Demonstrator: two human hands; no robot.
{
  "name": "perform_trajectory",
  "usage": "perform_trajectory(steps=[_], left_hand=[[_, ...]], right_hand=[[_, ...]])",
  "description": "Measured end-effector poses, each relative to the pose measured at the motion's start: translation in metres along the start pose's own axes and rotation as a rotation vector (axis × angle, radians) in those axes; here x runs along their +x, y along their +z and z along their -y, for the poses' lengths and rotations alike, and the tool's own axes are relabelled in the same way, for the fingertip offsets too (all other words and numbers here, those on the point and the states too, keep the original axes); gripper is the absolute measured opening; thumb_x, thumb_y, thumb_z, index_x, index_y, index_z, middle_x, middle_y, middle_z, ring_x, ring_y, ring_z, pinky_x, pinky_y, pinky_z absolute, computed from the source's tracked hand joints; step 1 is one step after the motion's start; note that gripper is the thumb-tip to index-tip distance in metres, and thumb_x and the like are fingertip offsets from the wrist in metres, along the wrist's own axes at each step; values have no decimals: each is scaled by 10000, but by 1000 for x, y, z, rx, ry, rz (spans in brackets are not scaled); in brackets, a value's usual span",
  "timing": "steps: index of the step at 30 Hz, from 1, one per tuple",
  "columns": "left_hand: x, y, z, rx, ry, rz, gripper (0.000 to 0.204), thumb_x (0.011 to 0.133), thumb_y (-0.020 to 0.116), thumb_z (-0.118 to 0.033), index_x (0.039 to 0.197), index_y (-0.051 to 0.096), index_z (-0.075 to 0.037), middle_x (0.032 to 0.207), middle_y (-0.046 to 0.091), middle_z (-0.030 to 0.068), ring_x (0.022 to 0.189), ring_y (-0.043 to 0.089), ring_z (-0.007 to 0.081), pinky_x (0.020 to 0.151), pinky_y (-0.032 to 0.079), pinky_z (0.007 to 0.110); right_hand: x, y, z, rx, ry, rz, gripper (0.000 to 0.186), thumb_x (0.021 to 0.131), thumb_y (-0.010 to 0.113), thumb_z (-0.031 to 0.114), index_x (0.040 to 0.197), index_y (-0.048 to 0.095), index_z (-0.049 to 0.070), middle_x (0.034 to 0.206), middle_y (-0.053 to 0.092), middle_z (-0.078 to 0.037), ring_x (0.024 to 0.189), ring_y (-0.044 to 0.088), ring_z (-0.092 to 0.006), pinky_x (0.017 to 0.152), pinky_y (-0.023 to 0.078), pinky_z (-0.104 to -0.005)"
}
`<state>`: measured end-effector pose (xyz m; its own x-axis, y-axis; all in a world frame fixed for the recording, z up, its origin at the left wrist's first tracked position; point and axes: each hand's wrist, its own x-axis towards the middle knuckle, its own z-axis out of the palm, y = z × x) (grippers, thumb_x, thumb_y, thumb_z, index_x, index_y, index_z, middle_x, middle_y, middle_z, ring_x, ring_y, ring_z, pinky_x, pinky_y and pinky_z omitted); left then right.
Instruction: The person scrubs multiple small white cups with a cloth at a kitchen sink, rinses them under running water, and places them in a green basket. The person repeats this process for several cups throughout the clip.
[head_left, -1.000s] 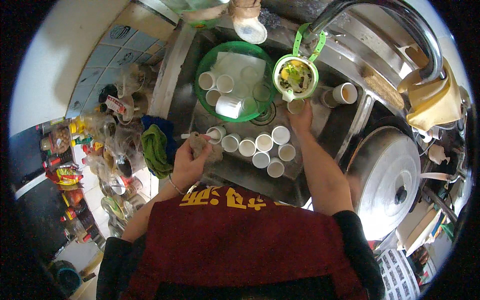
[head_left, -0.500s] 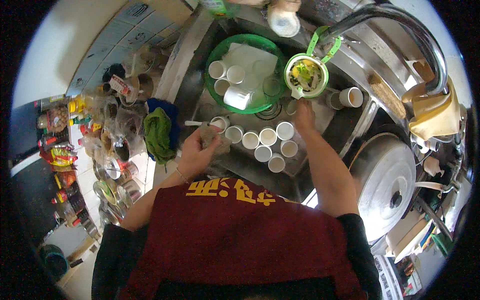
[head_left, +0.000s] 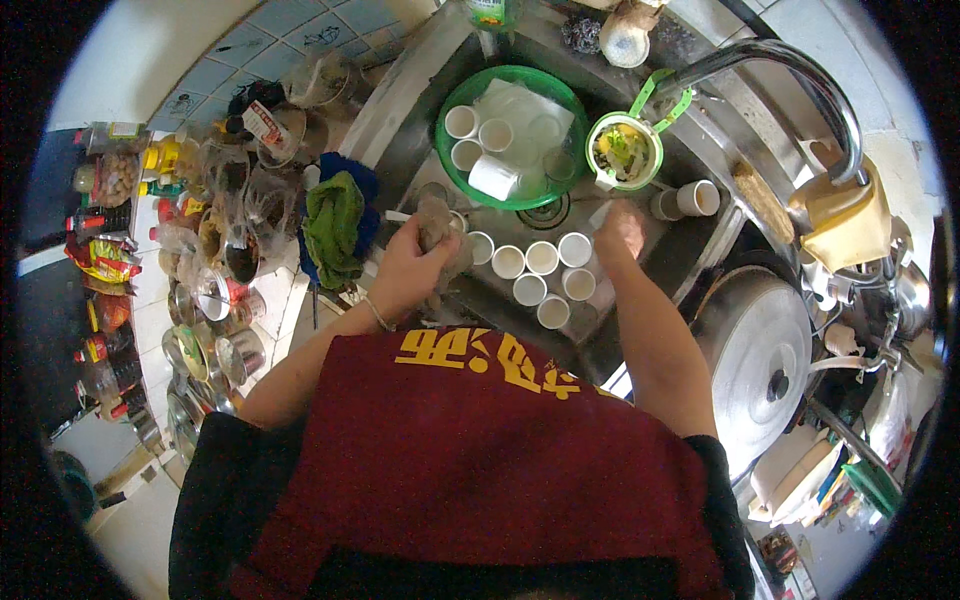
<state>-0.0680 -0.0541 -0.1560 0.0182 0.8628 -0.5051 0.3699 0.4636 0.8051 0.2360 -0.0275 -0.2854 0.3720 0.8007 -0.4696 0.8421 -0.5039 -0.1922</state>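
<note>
My left hand is closed around a greyish-brown cloth at the left side of the sink, beside the end of a curved row of white cups. A pale handle-like piece pokes out left of the cloth. On the right, my right hand is closed on a white cup, mostly hidden by the fingers. Behind them, a green basin holds water, several white cups and a pale flat sheet. Two more cups lie on their sides, end to end, at the sink's right.
A green-rimmed strainer with food scraps hangs beneath the curved faucet. Green and blue cloths drape at the left sink edge. Jars and bags crowd the left counter. A large metal lid stands at right.
My head view has shifted, so the sink sits slightly farther right. My right hand has drawn a little back from the strainer with the cup. My left hand still grips the cloth.
</note>
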Motion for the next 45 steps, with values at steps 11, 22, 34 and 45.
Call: perform_trajectory(steps=[11,22,34,45], left_hand=[[6,-5,-64,-272,358,219,392,891,588,-51,1277,516,-46,1106,650,100,987,650,224,839,537,353],[-65,-27,-169,694,1193,-105,460,742,741,-35,1167,567,-65,1075,592,143,998,610,364,857,511,431],[-72,-21,-143,-14,406,724,194,896,634,-95,1059,643,9,842,654,98,730,639,172,678,531,302],[-62,-23,-158,463,895,935,164,922,528,-123,979,592,18,882,619,177,860,638,339,780,512,415]], right_hand=[[-116,-67,17,1201,-403,-265,607,662,829,8,1205,560,44,1052,664,-21,941,627,-128,878,513,-292],[-192,-118,72,832,-607,-547,634,676,856,109,1235,561,57,1114,640,-185,1033,654,-321,875,527,-377],[-213,-133,90,431,-859,-835,605,657,769,15,1219,546,3,1061,625,-206,969,623,-391,814,522,-435],[-224,-172,90,280,-1054,-649,576,591,778,14,1129,571,9,937,650,-159,847,650,-380,768,540,-427]])
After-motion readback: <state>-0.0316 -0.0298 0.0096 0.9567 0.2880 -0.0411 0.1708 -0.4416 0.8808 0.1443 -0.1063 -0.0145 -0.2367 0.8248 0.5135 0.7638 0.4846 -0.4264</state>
